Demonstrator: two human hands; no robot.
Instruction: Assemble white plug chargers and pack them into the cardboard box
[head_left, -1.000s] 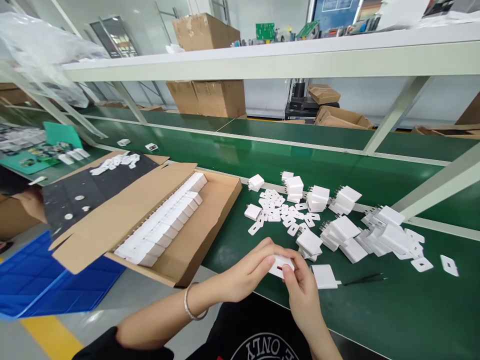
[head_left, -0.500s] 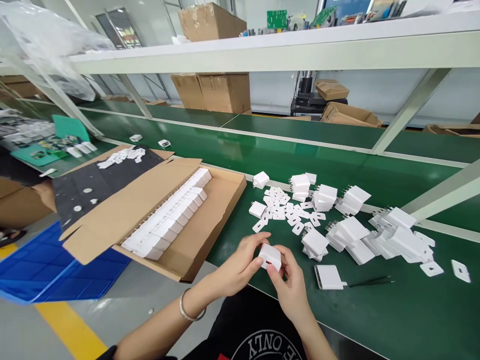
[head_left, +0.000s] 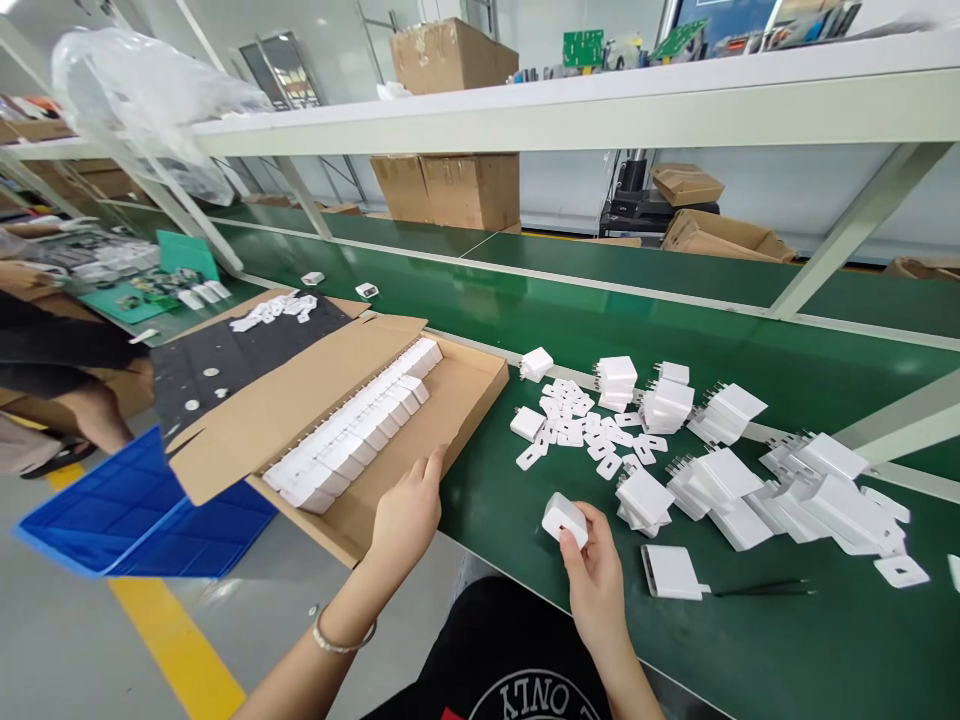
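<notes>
White charger [head_left: 564, 520] gripped in our right hand [head_left: 596, 580], right of the box [head_left: 450, 420], our left hand [head_left: 405, 515] with fingers open on its rim

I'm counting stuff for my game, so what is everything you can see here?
held charger: one, white, above the belt's near edge
boxed chargers: one long row, white, inside the cardboard box
cardboard box: one, brown, open, on the belt's near edge
loose chargers: many, white, heaped on the belt
small plates: many, white, flat on the belt
tweezers: one, black, on the belt
belt: one, green, running across
tray: one, blue, on the floor
left hand: one, open, on the box's near edge
right hand: one, holding the held charger
</notes>
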